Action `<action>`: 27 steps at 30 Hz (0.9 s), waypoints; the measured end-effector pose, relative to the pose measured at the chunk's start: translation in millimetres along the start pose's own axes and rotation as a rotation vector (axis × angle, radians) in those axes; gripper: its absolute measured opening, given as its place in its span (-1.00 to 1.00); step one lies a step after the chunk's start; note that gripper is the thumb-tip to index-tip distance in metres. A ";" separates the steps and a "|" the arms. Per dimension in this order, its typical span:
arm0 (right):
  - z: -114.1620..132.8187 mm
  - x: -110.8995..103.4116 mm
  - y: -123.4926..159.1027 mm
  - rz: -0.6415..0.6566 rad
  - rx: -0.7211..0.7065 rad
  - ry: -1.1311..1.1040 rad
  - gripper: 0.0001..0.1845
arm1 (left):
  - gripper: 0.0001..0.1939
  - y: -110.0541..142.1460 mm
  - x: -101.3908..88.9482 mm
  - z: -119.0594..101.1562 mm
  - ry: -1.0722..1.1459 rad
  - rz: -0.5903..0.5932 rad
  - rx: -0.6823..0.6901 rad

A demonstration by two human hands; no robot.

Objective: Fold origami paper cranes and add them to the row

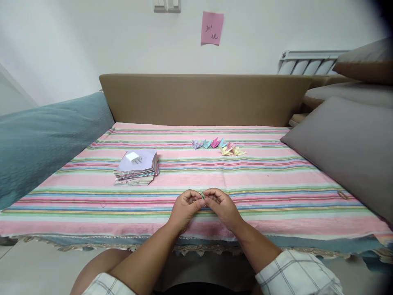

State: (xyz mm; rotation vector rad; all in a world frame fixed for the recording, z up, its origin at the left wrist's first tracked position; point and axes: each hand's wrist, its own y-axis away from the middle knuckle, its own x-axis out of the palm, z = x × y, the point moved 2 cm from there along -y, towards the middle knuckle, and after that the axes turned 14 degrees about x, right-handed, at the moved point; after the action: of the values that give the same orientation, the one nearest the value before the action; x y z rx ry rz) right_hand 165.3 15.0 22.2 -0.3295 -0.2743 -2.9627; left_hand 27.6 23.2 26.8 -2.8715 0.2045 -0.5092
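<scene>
Between my fingertips is a small folded piece of green paper [202, 196], mostly hidden by the fingers. My left hand [186, 208] pinches it from the left side. From the right, my right hand [221, 205] pinches the same piece, and the two thumbs nearly meet in front of it. Both hands are just above the striped cloth [190, 176], near its front edge. Farther back lie several folded paper cranes [215, 143] in purple, blue, pink and yellow.
Left of my hands, a stack of square paper sheets [138, 174] carries a white plug adapter [133, 157]. A grey cushion [340, 151] lies at the right, with more cushions behind. The brown backrest [202, 100] rises at the back. A brown loop [343, 195] rests near the right cushion.
</scene>
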 end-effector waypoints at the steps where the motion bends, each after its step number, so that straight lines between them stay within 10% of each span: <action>1: -0.4 0.5 -0.3 -0.001 0.003 -0.009 -0.68 | -0.70 -0.1 -0.5 0.4 -0.010 -0.001 0.007; 14: -2.6 2.5 -0.3 -0.032 -0.055 0.073 -0.72 | -0.74 1.1 -2.3 -1.9 -0.256 -0.003 0.108; 27: -3.4 6.5 1.8 -0.089 -0.074 0.059 -0.69 | -0.74 3.7 2.1 6.5 -0.051 -0.087 0.018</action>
State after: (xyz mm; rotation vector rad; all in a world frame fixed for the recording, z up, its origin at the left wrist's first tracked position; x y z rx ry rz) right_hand 158.7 11.8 20.7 -0.2436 -0.1771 -3.0694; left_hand 31.5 20.5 20.6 -2.8819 0.0664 -0.4508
